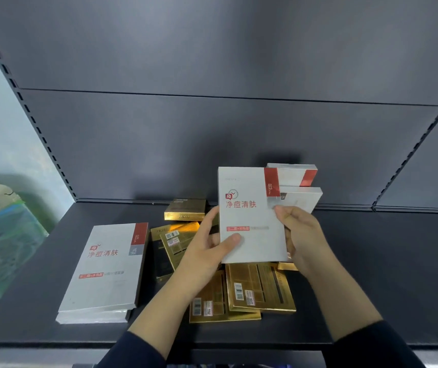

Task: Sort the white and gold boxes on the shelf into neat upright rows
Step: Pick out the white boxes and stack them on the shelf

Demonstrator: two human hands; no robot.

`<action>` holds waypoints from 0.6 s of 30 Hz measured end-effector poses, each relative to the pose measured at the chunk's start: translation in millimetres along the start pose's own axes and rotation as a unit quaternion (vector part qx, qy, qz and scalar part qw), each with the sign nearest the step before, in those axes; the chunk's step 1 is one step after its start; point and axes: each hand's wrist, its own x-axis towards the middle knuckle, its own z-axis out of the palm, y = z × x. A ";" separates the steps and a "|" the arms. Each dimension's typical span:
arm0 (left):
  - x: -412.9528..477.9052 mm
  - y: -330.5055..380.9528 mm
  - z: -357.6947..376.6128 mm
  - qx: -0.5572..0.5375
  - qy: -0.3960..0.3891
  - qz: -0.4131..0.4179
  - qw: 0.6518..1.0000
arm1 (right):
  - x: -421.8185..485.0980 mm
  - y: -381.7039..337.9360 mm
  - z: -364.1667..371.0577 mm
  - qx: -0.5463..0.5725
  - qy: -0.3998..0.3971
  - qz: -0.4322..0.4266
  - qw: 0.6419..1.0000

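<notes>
Held upright above the shelf [372, 261]: one white box [249, 216], left grip [204, 248] curled on its lower left edge, thumb across the face, right grip [303, 235] pinching its right edge. Behind it, two more white boxes [296, 173] by the back panel [212, 142]. Flat at left, a white stack [106, 266]. Scattered beneath, overlapping gold boxes [260, 288].

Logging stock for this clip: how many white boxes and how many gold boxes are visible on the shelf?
White boxes: 5
Gold boxes: 6, one only a sliver
Total: 11
</notes>
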 end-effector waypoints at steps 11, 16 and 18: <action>-15.9 -8.6 -27.9 -0.008 0.061 0.008 0.998 | -22.3 16.0 22.1 0.049 -0.089 -0.004 0.995; -16.1 -6.0 -33.4 -0.001 0.062 0.009 0.998 | -22.2 15.3 27.2 0.038 -0.095 -0.024 0.994; -16.3 -5.7 -35.0 0.002 0.066 0.008 0.998 | -22.5 14.9 30.2 0.035 -0.095 -0.030 0.994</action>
